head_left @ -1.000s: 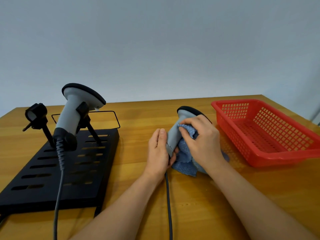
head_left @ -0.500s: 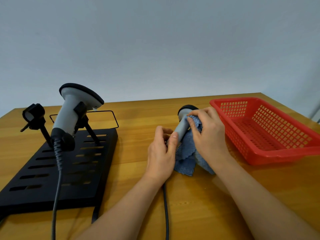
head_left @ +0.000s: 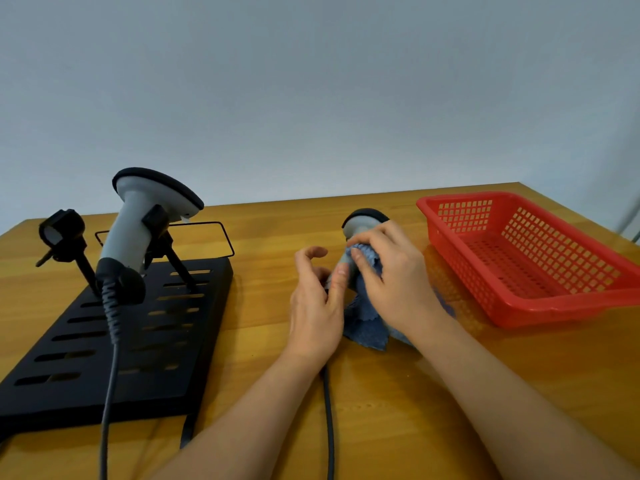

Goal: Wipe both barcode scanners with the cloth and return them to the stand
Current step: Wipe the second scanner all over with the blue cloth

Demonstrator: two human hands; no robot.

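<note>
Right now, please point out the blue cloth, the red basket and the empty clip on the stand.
blue cloth (head_left: 367, 327): head view, hanging lower fold.
red basket (head_left: 554, 310): head view, near rim.
empty clip (head_left: 61, 231): head view, its round ring.

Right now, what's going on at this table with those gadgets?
A person is cleaning a barcode scanner. The left hand steadies its handle while the right hand rubs it with a blue cloth. A second scanner sits clipped in the black stand. A red basket stands to the right.

Glossy wood table (head_left: 381, 427), matt black stand (head_left: 194, 341), perforated red plastic basket (head_left: 554, 306).
</note>
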